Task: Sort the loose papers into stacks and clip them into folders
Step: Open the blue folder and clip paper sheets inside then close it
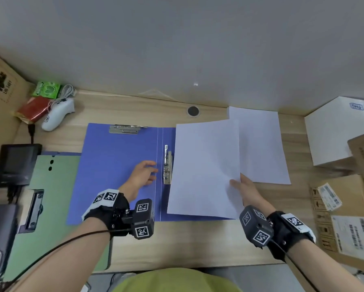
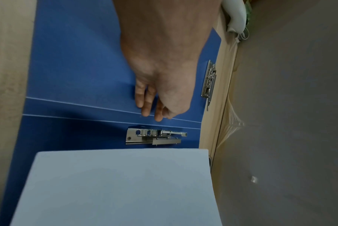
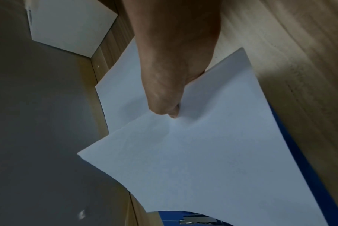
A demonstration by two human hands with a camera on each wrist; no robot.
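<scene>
The right hand (image 1: pixel 245 187) pinches the near right edge of a sheet of paper (image 1: pixel 204 165), thumb on top and fingers hidden beneath, and holds it over the right leaf of the open blue folder (image 1: pixel 113 165); the sheet's left edge lies just beside the spine clip (image 1: pixel 167 165), which sits between the two hands; the left hand (image 1: pixel 143 173) lies flat and relaxed on the folder's left leaf, fingers straight, gripping nothing, its fingertips (image 2: pixel 145 110) near the spine creases; beyond the right hand more loose papers (image 1: pixel 261 144) lie on the desk (image 1: pixel 198 239), partly under the held sheet. To do this step well, I judge the left hand should go on steadying the folder or move to lift the clip's lever, since the right must slide the sheet's left edge squarely under it; from the left wrist view the clip's lever seems raised, though the angle is poor and I would not swear to it; keep the sheet level with the folder's near and far edges, push gently so the paper does not buckle, and release the pinch only once the clip is pressed down.
</scene>
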